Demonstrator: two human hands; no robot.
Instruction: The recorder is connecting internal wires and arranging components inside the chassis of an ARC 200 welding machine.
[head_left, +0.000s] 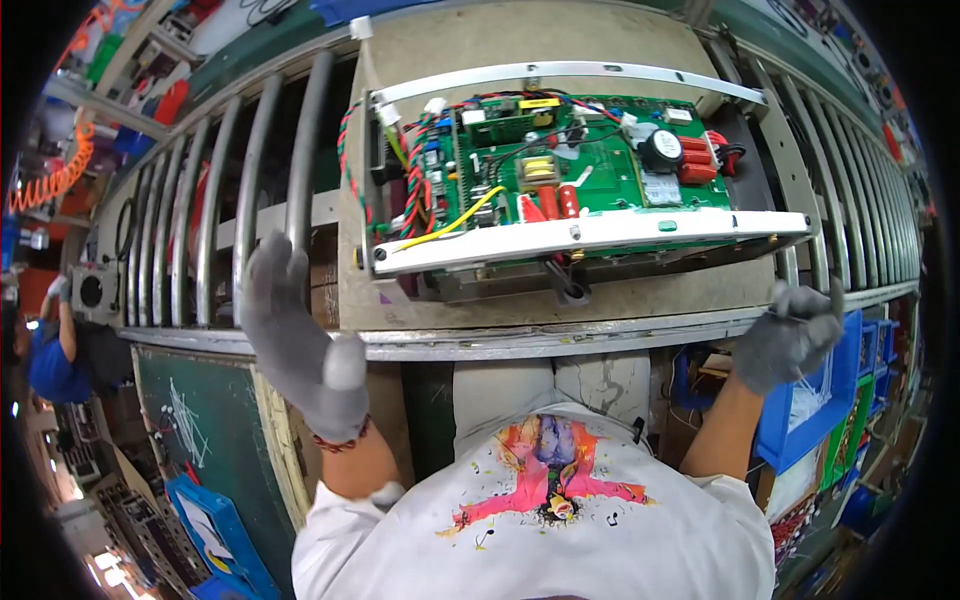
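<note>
A grey-gloved left hand, my left hand [300, 335], is held at the front rail, left of the board. Its fingers are stretched out toward the rollers and it holds nothing. My right hand [790, 340], also in a grey glove, is by the right end of the rail, with most fingers curled in and one pointing out; whether something small lies inside is hidden. Between and beyond them, an electronic unit with a green circuit board [610, 170] in a white metal frame [600, 232] rests on a wooden board [600, 40]. Neither hand touches the unit.
Metal rollers [210, 220] run on both sides of the wooden board, behind a metal front rail [460, 346]. Blue bins [815, 400] stand at the right. A blue tray [215, 535] is at lower left. Another person in blue [58, 365] is at far left.
</note>
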